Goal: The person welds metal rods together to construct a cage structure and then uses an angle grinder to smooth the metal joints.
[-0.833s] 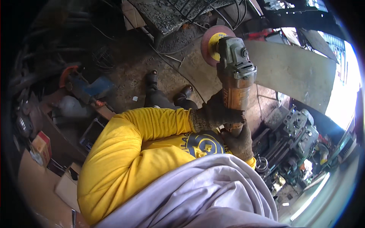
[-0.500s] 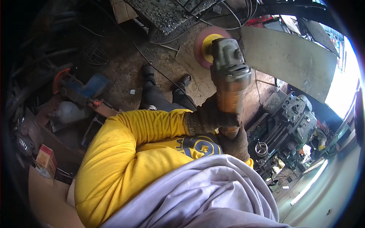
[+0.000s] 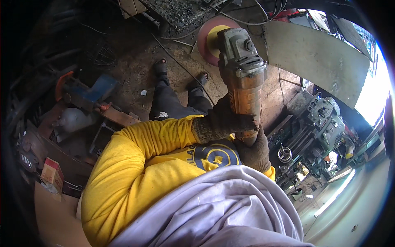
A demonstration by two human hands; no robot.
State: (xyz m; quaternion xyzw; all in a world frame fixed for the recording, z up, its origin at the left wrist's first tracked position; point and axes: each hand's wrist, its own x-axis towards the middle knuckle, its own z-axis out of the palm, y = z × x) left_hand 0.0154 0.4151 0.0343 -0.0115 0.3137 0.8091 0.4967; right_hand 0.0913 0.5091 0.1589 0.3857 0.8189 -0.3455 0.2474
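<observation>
An angle grinder [image 3: 246, 92] with a worn orange body and a grey metal head stands upright in front of my chest. At its far end sits a round disc [image 3: 203, 46], reddish at the rim and yellow in the middle. My left hand [image 3: 218, 121], in a dark knit glove, wraps round the lower part of the orange body. My right hand [image 3: 256, 151], gloved alike, closes round the rear end of the grinder just below. The body partly hides the right hand's fingers. The disc appears in the air, apart from any workpiece.
A grimy table [image 3: 177, 14] strewn with dark bits stands ahead. To the right are a large metal sheet [image 3: 317, 59] and a lathe-like machine [image 3: 323, 123] with a handwheel. On the left lie a blue metal part [image 3: 98, 88], a whitish jug [image 3: 76, 119] and a small red box [image 3: 52, 173]. A cable crosses the floor.
The grinder's head and disc have shifted a little left and farther up in the view. Both hands keep their hold on the body.
</observation>
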